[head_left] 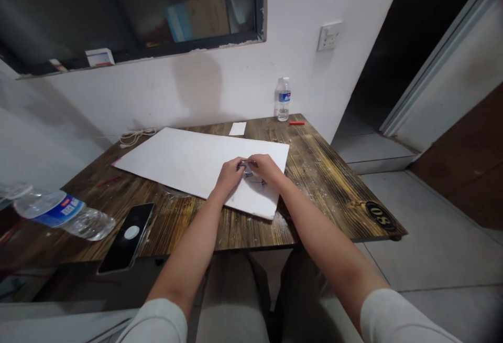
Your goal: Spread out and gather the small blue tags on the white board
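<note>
A large white foam board (168,159) lies on the dark wooden table (314,185), and both my hands rest on its near part. My left hand (230,175) and my right hand (265,169) meet over a small metal tool (247,171), pinching it between their fingers. The fingers hide most of it, so its exact kind is hard to tell. A bit of the tool shows below my fingers, just above the board.
A water bottle (65,212) lies on its side at the left, beside a black phone (128,235) near the table's front edge. A standing bottle (283,99), red marker (296,122), paper slip (238,129) and white cord (137,136) sit along the back. The wall is behind.
</note>
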### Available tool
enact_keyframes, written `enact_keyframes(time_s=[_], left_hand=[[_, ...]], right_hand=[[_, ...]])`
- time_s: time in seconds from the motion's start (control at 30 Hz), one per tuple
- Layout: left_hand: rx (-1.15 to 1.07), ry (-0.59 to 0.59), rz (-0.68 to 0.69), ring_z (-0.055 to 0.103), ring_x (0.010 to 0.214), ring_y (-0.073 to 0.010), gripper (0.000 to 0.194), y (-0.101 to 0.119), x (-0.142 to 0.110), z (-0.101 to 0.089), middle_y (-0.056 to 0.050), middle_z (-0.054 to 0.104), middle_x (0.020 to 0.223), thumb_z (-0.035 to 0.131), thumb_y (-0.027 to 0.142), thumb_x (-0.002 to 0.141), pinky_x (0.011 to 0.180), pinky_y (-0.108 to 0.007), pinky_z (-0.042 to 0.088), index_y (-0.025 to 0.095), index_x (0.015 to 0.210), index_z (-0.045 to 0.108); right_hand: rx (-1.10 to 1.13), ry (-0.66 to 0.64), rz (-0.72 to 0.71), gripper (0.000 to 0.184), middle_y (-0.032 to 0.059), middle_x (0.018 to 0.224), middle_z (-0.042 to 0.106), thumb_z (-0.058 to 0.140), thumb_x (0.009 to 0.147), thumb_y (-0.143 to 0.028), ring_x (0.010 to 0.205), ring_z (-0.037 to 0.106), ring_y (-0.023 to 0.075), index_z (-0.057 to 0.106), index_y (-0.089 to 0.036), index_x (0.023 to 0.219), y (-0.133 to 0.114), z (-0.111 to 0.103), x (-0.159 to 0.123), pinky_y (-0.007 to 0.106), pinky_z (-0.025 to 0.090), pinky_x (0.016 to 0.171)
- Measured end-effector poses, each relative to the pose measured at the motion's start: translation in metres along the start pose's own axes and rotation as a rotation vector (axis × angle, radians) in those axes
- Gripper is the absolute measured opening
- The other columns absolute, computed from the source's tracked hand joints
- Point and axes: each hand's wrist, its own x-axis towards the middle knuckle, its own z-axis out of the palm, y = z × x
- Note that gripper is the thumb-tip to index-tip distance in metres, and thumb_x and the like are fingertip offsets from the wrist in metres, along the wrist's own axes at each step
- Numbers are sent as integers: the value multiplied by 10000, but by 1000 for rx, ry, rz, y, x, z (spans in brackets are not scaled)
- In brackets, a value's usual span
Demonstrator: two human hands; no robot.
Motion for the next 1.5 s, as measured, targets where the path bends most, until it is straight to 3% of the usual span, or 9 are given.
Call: enact_keyframes(time_s=[0.1, 0.23, 0.37, 0.5, 0.93, 1.07, 1.2, 1.3, 1.5], left_hand=[[-99, 126, -35, 632, 787, -194, 114, 7, 1, -2, -35, 711, 838, 678, 255, 739, 731, -306, 525, 205, 837, 707], [-309, 215, -99, 601, 649, -139, 269, 10, 4, -4, -17, 678, 756, 749, 408, 695, 574, -248, 510, 176, 796, 661], [-357, 239, -150, 605, 576, -130, 363, 5, 8, -5, 8, 632, 638, 766, 469, 674, 520, -223, 468, 175, 840, 632], [-405, 178, -163, 656, 668, -156, 382, 3, 10, -6, -17, 679, 780, 764, 421, 669, 530, -233, 501, 190, 930, 608], [-249, 138, -120, 612, 731, -159, 266, -1, 10, -9, -29, 660, 787, 751, 341, 682, 633, -266, 514, 190, 890, 684], [-37, 90, -100, 631, 871, -206, 175, -1, 6, -11, -62, 698, 897, 736, 335, 718, 836, -335, 510, 212, 839, 708], [275, -244, -36, 520, 1216, -300, 579, -2, -1, -12, -81, 620, 1278, 828, 376, 603, 1050, -452, 393, 277, 1148, 659], [474, -403, 24, 430, 1309, -338, 712, -6, -4, -12, -80, 547, 1392, 842, 398, 582, 1101, -503, 316, 281, 1245, 612], [464, -373, 154, 599, 1024, -254, 301, -8, 0, -3, -69, 696, 1058, 687, 240, 753, 933, -395, 456, 211, 1053, 699]], right_hand=[[353, 186, 98, 135, 11, 700, 672, 671, 801, -317, 619, 608, 150, 706, -188, 815, 0, -3, 4, 262, 474, 624], [737, 324, 202, 388, -15, 634, 612, 767, 641, -548, 546, 569, 131, 631, -192, 714, -1, -10, 7, 269, 518, 531], [909, 316, 213, 443, -4, 668, 639, 763, 625, -581, 607, 619, 138, 630, -184, 769, -2, -17, 6, 275, 555, 581], [925, 261, 225, 427, 23, 727, 686, 737, 671, -570, 653, 647, 147, 644, -181, 823, 1, -21, 5, 272, 543, 606], [642, 84, 138, 326, 95, 1035, 730, 749, 739, -375, 918, 680, 196, 708, -179, 997, 13, -14, 6, 342, 520, 842], [306, -20, 156, 732, 153, 1302, 612, 857, 604, -355, 1192, 578, 278, 602, -188, 1271, 28, -14, 2, 419, 452, 1000], [-81, -340, 115, 1170, 145, 1490, 435, 945, 371, -392, 1381, 350, 400, 463, -247, 1427, 34, -12, -6, 529, 310, 1110], [-210, -411, 52, 1033, 123, 1412, 527, 922, 460, -399, 1315, 436, 371, 506, -251, 1393, 30, -12, -8, 470, 367, 1066], [-309, -304, 48, 537, 118, 1113, 685, 854, 620, -293, 1032, 617, 276, 703, -190, 1125, 12, -9, -3, 320, 448, 885]])
